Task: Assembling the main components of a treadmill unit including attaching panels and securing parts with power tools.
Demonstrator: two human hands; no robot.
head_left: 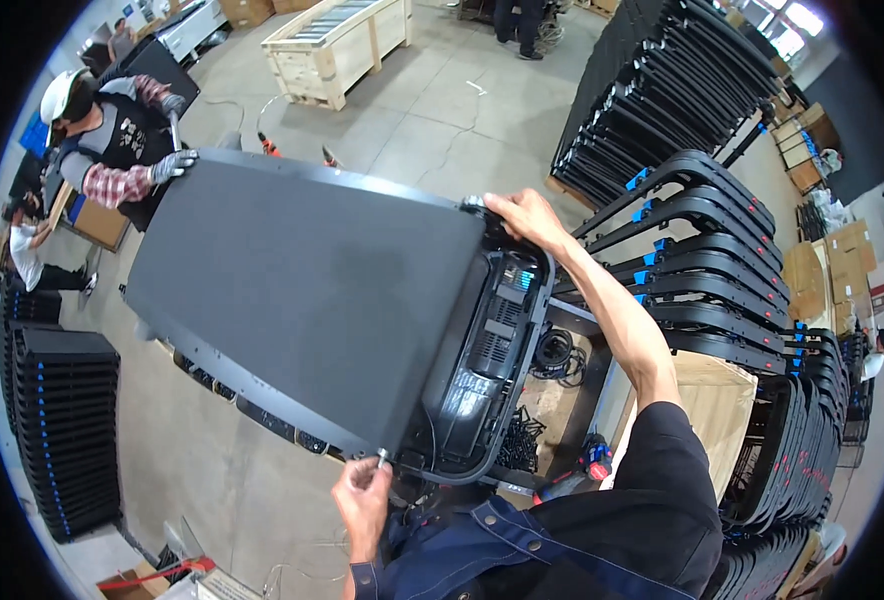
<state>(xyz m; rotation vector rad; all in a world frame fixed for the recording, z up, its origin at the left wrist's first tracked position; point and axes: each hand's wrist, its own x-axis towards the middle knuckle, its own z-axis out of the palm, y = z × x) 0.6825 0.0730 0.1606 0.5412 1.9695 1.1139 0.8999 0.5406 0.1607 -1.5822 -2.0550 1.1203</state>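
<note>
Panel: large dark grey flat panel (pixel 302 300) fills the centre of the frame, tilted, near end lower right, far end upper left. It is held up off the floor.
Frame end: black plastic frame (pixel 492 350) with ribbed inner parts sits on the near end of the panel, open side toward the camera.
Right hand: right hand (pixel 527 215) at upper centre, fingers curled over the top near corner of the panel, gripping its edge. Arm runs bare down to a black sleeve at lower right.
Left hand: left hand (pixel 362 495) at lower centre, fingers pinched on a small metal pin (pixel 382 457) at the bottom near corner of the panel.
Co-worker: another person in a white cap (pixel 59 92) and plaid sleeves stands at upper left; their gloved hand (pixel 174 163) rests on the far corner of the panel.
Stacks, right: rows of black curved frames (pixel 707 215) stand on edge at upper right and down the right side, some with blue clips.
Stack, left: a pile of flat black parts (pixel 62 430) at lower left.
Crate: pale wooden crate (pixel 337 45) at top centre on the concrete floor (pixel 432 110).
Box: cardboard box (pixel 717 400) just right of the arm, partly hidden.
Cables: black cables (pixel 552 355) below the frame end, in a gap.
</note>
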